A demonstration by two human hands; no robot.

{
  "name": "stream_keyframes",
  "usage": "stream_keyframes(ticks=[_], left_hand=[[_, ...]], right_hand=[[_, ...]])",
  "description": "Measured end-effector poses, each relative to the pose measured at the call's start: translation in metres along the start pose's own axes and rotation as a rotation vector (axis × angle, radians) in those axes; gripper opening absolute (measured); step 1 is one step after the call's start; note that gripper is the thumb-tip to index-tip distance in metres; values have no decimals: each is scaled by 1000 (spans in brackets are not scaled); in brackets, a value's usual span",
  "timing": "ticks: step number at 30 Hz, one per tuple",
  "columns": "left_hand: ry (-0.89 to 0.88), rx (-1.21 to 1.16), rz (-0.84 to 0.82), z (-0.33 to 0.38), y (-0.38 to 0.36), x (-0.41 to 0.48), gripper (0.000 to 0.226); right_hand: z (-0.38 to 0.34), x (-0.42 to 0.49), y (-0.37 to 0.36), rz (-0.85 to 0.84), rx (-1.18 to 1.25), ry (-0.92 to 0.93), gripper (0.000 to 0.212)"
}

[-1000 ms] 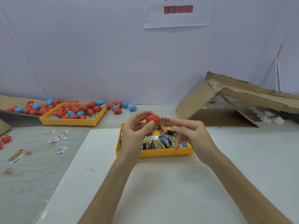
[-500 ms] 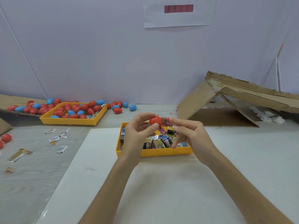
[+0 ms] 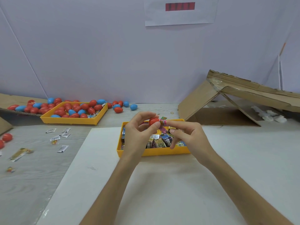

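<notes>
My left hand [image 3: 138, 135] pinches a red plastic egg half [image 3: 153, 121] between thumb and fingers, just above the near yellow tray [image 3: 155, 152]. My right hand [image 3: 188, 137] pinches a small colourful packet [image 3: 163, 122] and holds its end against the egg half's opening. The tray beneath both hands holds several more small printed packets [image 3: 160, 140]. Whether the packet's tip sits inside the egg half is hidden by my fingers.
A second yellow tray [image 3: 73, 120] at the back left holds several red and blue eggs, with more eggs [image 3: 123, 106] loose around it. Small paper slips [image 3: 62, 148] lie on the left. A collapsed cardboard box [image 3: 235, 103] stands at the back right. A white sheet [image 3: 146, 184] covers the table's near part.
My hands have come together. The red egg half moved right to meet the packet, which is now pressed against it.
</notes>
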State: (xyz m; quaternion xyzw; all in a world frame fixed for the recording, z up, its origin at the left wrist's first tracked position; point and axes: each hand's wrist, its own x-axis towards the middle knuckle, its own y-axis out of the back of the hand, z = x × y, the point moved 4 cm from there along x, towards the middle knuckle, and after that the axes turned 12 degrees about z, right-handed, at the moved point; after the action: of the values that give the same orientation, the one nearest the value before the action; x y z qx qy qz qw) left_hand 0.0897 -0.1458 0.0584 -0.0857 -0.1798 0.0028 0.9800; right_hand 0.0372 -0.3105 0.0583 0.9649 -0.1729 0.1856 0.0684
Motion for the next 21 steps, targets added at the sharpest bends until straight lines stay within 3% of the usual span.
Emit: stream_keyframes(ticks=[10,17,21], left_hand=[[77,-121,-17,-4,0,0,19],[126,-164,-15,-8,-3,1,17],[141,-210,-23,-9,-5,0,17]], right_hand=[[-5,-4,-3,10,-77,112,35],[-3,-5,-1,94,-105,182,49],[-10,-10,1,146,-100,311,46]])
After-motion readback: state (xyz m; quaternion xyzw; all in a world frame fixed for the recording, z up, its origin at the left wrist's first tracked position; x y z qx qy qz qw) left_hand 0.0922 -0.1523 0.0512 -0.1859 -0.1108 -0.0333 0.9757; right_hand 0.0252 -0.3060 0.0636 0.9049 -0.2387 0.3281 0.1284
